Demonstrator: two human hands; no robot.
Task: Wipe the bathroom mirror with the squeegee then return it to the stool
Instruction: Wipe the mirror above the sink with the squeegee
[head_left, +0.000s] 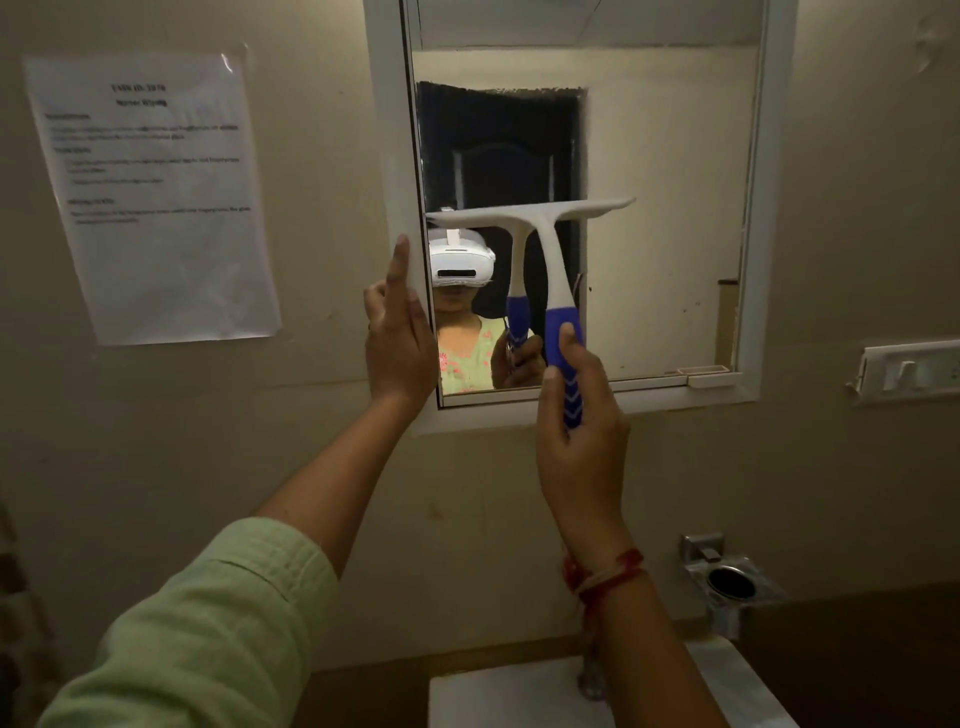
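A white-framed bathroom mirror (670, 208) hangs on the beige wall ahead. My right hand (579, 436) grips the blue handle of a white squeegee (540, 221), held upright with its blade pressed across the glass at mid height, left of centre. My left hand (397, 338) rests flat with fingers apart against the mirror's left frame, holding nothing. The glass reflects a person wearing a white headset and the squeegee. The stool is out of view.
A printed paper sheet (150, 197) is taped to the wall at left. A white switch plate (909, 371) sits right of the mirror. Below are a metal holder (730, 584), a tap (589, 675) and a white sink (519, 696).
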